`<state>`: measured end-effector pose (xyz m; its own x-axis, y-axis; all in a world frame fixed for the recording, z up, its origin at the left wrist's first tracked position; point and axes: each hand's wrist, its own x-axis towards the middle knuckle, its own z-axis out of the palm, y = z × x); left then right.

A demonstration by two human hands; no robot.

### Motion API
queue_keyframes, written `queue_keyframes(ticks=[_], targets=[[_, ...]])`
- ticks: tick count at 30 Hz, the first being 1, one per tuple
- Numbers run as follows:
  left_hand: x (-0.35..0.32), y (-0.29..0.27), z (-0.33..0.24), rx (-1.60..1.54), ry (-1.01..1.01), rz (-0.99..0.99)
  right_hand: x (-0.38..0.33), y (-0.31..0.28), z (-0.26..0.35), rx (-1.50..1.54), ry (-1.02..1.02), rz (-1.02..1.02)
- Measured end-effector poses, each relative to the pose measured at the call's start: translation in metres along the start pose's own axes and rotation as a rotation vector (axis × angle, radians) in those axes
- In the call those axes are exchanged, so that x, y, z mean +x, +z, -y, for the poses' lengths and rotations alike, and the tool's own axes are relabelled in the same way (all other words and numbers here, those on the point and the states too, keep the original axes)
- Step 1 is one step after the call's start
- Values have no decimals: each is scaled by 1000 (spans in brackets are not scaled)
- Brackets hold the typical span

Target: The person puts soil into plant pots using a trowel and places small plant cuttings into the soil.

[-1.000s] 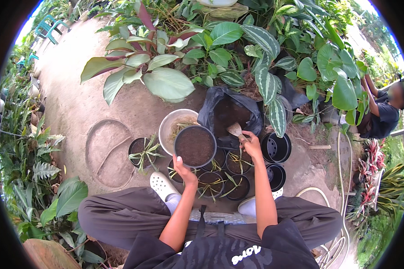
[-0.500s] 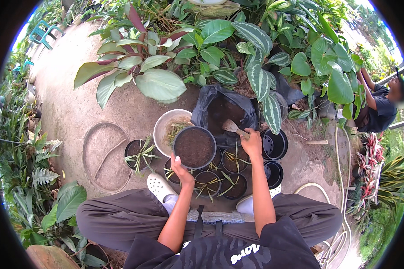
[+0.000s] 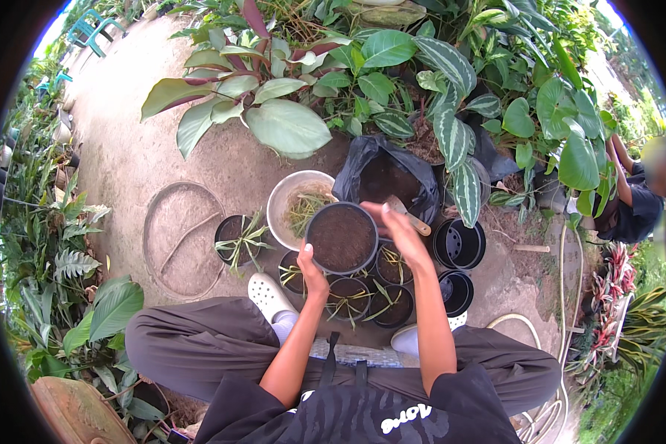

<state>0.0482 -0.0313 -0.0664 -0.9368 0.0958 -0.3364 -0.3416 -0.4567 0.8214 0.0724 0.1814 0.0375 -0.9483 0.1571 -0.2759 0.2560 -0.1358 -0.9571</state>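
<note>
My left hand [image 3: 313, 272] grips the near left side of a round black pot [image 3: 341, 238] filled with dark soil, held above several smaller pots. At the pot's right rim is my right hand [image 3: 405, 238], empty, fingers stretched out; whether it touches the rim I cannot tell. A trowel [image 3: 419, 225] with a wooden handle rests at the near edge of a black plastic bag [image 3: 424, 177] of soil. Beneath the held pot sit black pots with thin, striped-leaf seedlings, such as one potted seedling [image 3: 348, 302]. A white basin [image 3: 277, 214] of grassy cuttings stands behind left.
Two black pots without soil, a larger pot [image 3: 459, 244] and a smaller pot [image 3: 459, 293], stand right. Left are another potted seedling [image 3: 238, 243] and a ring mark on the ground [image 3: 152, 255]. Leafy plants [image 3: 288, 127] crowd the back. A hose [image 3: 562, 296] and another person [image 3: 636, 196] are right.
My right hand has let go of the trowel, left it by the bag, and opened beside the soil-filled pot. My left hand still holds the pot. The view has shifted slightly.
</note>
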Motion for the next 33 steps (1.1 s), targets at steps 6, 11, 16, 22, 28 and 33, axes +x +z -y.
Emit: queue_keyframes(ticks=[6, 11, 16, 22, 28, 33], targets=[[-5, 10, -6, 1, -46, -94, 6, 17, -15, -59, -50, 54], [11, -18, -6, -21, -2, -88, 16, 39, -12, 216, 40, 217], [29, -29, -26, -134, 108, -276, 50, 47, -39, 184, 111, 101], [36, -40, -48, -119, 373, -554, 98, 69, -78, -113, 204, -1], [34, -45, -52, -137, 347, -701, 151, 87, -105, -439, 132, 9], [35, -40, -47, -114, 308, -712, 185, 96, -134, -935, -131, 58]])
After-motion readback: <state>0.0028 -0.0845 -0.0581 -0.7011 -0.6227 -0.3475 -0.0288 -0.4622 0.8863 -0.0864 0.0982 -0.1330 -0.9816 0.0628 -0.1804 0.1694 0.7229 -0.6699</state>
